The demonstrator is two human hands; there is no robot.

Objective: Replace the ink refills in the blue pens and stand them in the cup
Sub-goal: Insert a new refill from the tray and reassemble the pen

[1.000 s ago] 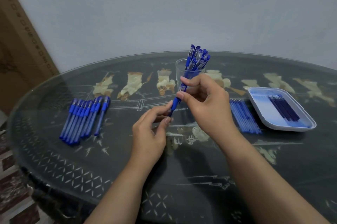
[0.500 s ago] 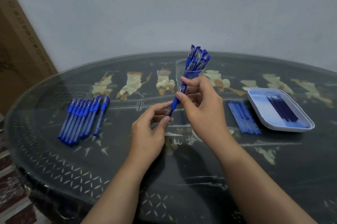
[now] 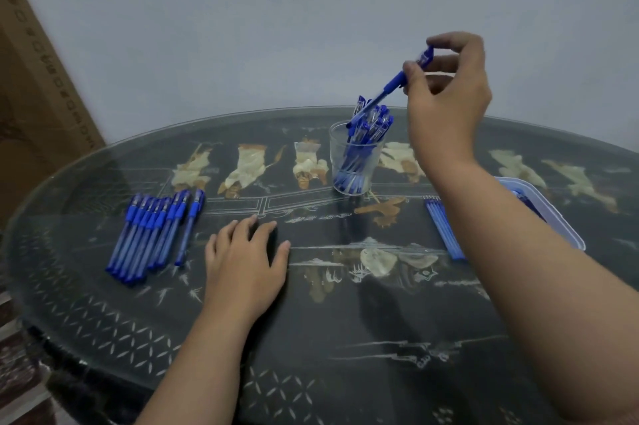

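My right hand (image 3: 446,92) is raised above the clear cup (image 3: 354,161) and pinches a blue pen (image 3: 390,87) near its cap end. The pen slants down to the left, its tip just over the several blue pens standing in the cup. My left hand (image 3: 245,258) rests flat on the table with fingers spread, holding nothing. A row of several blue pens (image 3: 152,231) lies to its left. Loose blue refills (image 3: 444,227) lie on the table beside my right forearm.
A white tray (image 3: 553,217) with dark refills sits at the right, partly hidden by my right forearm. The table (image 3: 345,338) is a dark oval with a glass top. A cardboard box (image 3: 38,85) leans at the left against the wall.
My left hand let go of the pen and dropped flat onto the table. My right hand lifted the pen up and to the right, over the cup.
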